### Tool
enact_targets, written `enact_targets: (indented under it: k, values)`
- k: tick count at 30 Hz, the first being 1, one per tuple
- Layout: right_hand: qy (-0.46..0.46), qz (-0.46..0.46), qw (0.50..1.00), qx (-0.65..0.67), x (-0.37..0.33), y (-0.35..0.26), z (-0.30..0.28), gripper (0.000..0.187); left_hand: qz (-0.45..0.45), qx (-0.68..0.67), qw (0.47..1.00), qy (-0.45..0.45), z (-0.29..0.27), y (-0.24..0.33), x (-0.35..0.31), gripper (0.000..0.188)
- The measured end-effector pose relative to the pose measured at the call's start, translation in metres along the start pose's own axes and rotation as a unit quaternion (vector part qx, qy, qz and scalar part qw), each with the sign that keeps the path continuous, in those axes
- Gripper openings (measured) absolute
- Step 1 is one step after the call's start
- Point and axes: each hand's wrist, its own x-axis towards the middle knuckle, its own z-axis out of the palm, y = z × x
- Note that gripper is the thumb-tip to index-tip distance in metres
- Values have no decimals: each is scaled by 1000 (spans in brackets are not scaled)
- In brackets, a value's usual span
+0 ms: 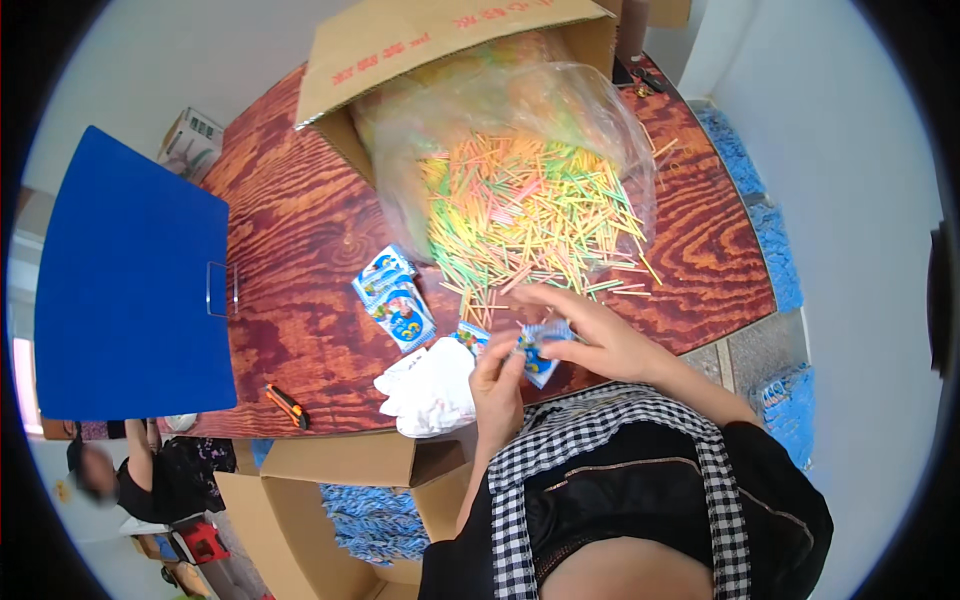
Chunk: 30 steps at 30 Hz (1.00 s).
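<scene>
A small blue printed packet (pixel 538 370) is between my hands at the near edge of the wood-patterned table. My left hand (pixel 497 388) pinches its left side, the fingertips slightly blurred. On its upper right, my right hand (pixel 608 340) grips with the thumb across the front, while the index finger stretches out toward loose sticks. Another blue packet (pixel 470 338) lies just beyond my left fingers, partly covered. Farther left lie overlapping blue-and-white packets (pixel 398 308). What looks like a white glove or crumpled white bag (pixel 432 392) rests beside my left hand.
Thin pastel sticks (pixel 535 205) spill from a clear plastic bag inside a tipped cardboard box (pixel 450 40). An orange-black box cutter (pixel 287 407) lies left, near a blue panel (pixel 135 290). Below, an open carton (pixel 300 510) holds blue packets. Another person (pixel 155 475) is at lower left.
</scene>
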Motion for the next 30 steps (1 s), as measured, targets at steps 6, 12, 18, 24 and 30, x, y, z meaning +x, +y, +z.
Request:
enact_targets:
  k: [6,12,18,24,30]
  values:
    - [-16,84,994,61,-26,-1,-8,30,-4,-48,999,16,-14,2,-17,15]
    - [102,81,991,5,-36,-3,-10,7,-86,84,987,-108,14,10,-1,18]
    - [96,-11,988,-118,-39,4,-13,12,-28,228,954,-193,40,35,14,18]
    - [122,-45,984,-119,3,20,5,15,-6,116,993,-16,11,26,15,11]
    - [73,-16,996,-55,43,33,21,16,160,102,967,172,-44,73,39,15]
